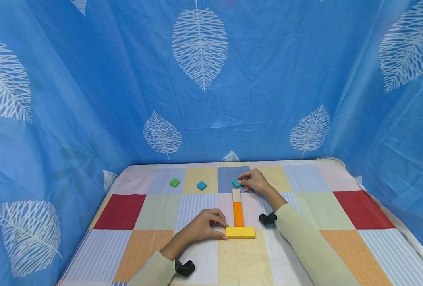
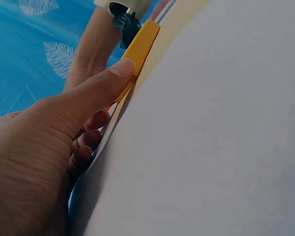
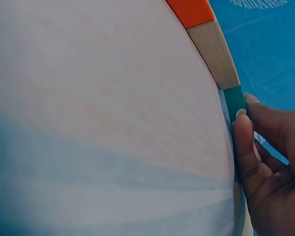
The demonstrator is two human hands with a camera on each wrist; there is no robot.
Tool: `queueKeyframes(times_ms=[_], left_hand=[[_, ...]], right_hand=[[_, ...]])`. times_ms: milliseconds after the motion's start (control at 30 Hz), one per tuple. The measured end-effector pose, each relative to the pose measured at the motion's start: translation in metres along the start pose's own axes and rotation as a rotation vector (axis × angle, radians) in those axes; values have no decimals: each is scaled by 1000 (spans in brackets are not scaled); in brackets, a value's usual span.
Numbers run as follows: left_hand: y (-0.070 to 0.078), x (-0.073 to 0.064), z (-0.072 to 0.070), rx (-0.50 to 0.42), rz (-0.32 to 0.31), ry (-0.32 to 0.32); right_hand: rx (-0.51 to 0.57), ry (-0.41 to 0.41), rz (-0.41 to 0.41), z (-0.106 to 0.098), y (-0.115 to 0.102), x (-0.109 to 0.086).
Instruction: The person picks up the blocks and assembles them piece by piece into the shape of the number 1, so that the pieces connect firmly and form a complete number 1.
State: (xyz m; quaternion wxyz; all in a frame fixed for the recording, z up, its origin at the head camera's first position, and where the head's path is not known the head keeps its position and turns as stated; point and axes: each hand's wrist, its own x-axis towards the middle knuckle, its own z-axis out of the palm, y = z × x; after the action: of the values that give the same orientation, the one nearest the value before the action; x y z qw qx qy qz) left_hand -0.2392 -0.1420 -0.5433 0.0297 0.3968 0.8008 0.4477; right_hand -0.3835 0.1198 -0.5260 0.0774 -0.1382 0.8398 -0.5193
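Nearest me, my pale sleeves (image 1: pixel 154 271) reach forward over a patchwork cloth (image 1: pixel 241 260), with a small black device (image 1: pixel 184 268) at my left wrist and another (image 1: pixel 267 218) at my right. My left hand (image 1: pixel 205 226), the nearer of the two, grips the left end of a yellow block (image 1: pixel 240 232) between thumb and fingers; the block lies crosswise, to the right of that hand. From its far side an orange block (image 1: pixel 238 214) runs lengthwise away from me, touching it, and a bare wood block (image 1: pixel 236 195) continues the line, end to end. Farther out, my right hand (image 1: pixel 255 181) pinches a small teal block (image 1: pixel 236 183) between thumb and fingertips, at the wood block's far end; in the right wrist view the two meet. Left of my right hand, beyond my left, a blue block (image 1: pixel 201 186) lies alone, and farther left a green block (image 1: pixel 174 182). Behind everything hangs a blue curtain (image 1: pixel 254 99) printed with white leaves.
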Motion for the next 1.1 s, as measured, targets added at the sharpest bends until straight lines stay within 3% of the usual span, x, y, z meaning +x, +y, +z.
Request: queueKeyframes(times_ms=[333, 1100], left_hand=[[-3, 1, 0, -4, -9, -4], [-4, 1, 0, -5, -25, -14]], right_hand=[[-38, 14, -11, 1, 1, -1], [-4, -42, 24, -1, -3, -4]])
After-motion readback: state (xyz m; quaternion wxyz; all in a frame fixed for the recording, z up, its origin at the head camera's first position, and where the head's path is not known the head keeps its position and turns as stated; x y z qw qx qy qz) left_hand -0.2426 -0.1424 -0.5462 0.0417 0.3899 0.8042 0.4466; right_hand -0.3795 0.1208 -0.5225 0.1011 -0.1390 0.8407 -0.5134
